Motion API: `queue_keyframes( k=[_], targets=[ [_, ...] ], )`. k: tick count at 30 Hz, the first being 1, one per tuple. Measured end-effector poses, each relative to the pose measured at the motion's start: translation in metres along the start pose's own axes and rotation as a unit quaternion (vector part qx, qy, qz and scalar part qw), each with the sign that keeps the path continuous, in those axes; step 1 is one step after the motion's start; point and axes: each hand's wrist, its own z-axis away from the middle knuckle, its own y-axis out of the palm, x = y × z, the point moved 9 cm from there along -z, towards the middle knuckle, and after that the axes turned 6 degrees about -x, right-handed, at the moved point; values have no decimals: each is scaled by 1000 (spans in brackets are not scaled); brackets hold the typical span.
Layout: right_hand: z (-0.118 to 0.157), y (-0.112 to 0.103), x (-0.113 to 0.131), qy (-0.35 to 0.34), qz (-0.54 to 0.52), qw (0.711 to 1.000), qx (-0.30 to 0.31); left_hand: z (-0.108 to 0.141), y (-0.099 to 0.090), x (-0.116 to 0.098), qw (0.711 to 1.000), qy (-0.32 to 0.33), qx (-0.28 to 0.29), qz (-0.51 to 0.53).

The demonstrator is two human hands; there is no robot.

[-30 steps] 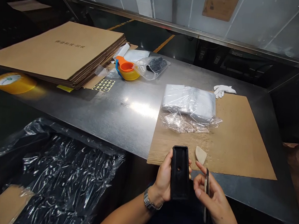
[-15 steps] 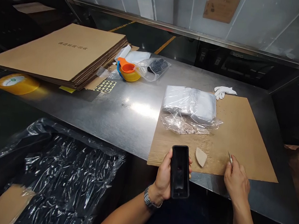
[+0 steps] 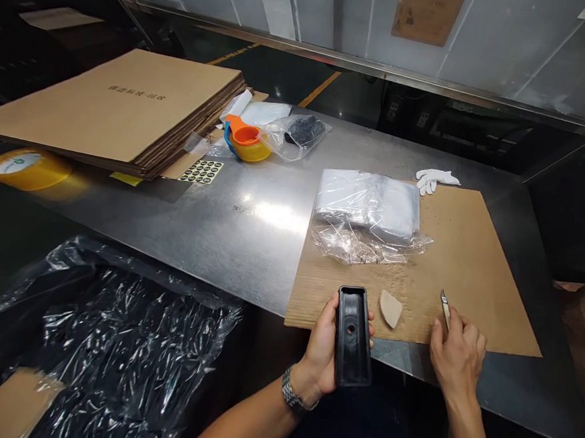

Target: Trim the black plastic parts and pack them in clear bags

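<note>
My left hand (image 3: 324,345) is closed around a long black rectangular tray-like part (image 3: 351,356), its hollow side facing me, with a small round hole in its floor. Between the thumb and fingers of my right hand (image 3: 456,354) is a small craft knife (image 3: 445,308), its narrow pointed blade aimed away from me. That hand rests low over the near edge of a cardboard sheet (image 3: 470,258). A beige wedge-shaped block (image 3: 390,310) lies on the cardboard between my hands, touched by neither.
A wrapped stack of clear plastic bags (image 3: 368,204) sits beyond my hands, near a white glove (image 3: 435,180). Further left are tape rolls (image 3: 250,150), a sticker sheet (image 3: 201,171) and stacked cardboard (image 3: 104,112). A plastic-lined container of black parts (image 3: 128,341) stands at lower left.
The black part has tilted in my left hand, so its floor and hole show more clearly. My right hand has shifted slightly left, and more of the knife shows.
</note>
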Motion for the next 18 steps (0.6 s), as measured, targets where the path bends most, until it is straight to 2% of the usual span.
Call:
queue_keyframes(
  k=[4,6,9,13,18],
  targets=[
    [8,-21,17,-20,-99,994,-47,-2,0,0,1000,-1,5,-1],
    [11,-31,30,-38,-176,982,-51,-2,-1,1,1000,-4,-4,-10],
    [18,-46,51,-66,-286,955,-32,-2,-4,2,999,-13,-33,-31],
    [26,-65,77,-99,-380,920,-3,0,-4,2,997,-17,-64,-32],
    [31,-85,96,-129,-456,880,13,0,-3,1,997,-14,-63,-35]
  ],
)
